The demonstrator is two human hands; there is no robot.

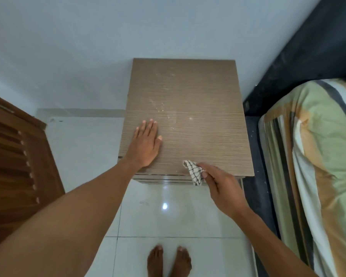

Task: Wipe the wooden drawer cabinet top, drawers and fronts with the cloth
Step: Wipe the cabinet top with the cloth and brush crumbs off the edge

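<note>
The wooden drawer cabinet [198, 108] stands against the wall, seen from above, its light brown top marked with pale dust specks near the middle. Only thin slivers of the drawer fronts [164, 179] show below the front edge. My left hand [145, 143] lies flat, fingers apart, on the near left part of the top. A white cloth [195, 171] with a dark check pattern is bunched in my right hand [222, 186], which holds it at the front edge of the top, the cloth hanging slightly over the edge.
A bed with a striped green, orange and white cover [318, 156] and a dark headboard [308, 47] stands close on the right. A brown louvred wooden door [14, 156] is at the left. Glossy white floor tiles [168, 212] and my bare feet [169, 260] are below.
</note>
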